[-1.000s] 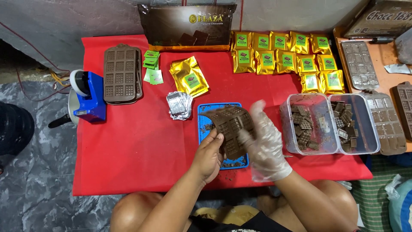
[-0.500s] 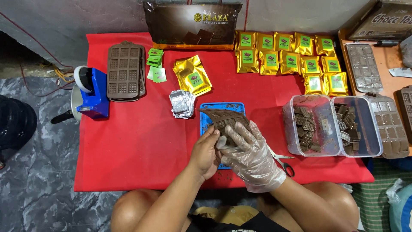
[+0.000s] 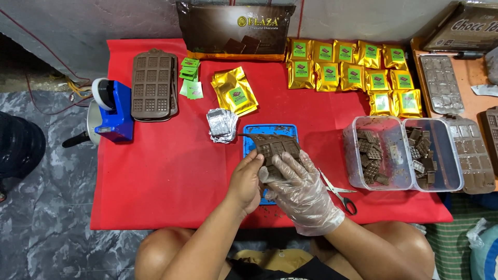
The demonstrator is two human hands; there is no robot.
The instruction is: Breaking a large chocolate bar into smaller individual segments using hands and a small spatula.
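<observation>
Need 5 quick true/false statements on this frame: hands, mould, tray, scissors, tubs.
1. Both hands hold the brown chocolate mould. True.
2. The left hand wears a clear glove. False: the left hand is bare; the right hand is gloved.
3. The mould is held over the blue tray. True.
4. The scissors lie left of the tray. False: they lie to its right, by the gloved hand.
5. The two clear tubs are empty. False: both hold chocolate pieces.

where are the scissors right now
In the head view, the scissors lie on the red cloth, right of the gloved right hand, near the clear tubs.
</observation>
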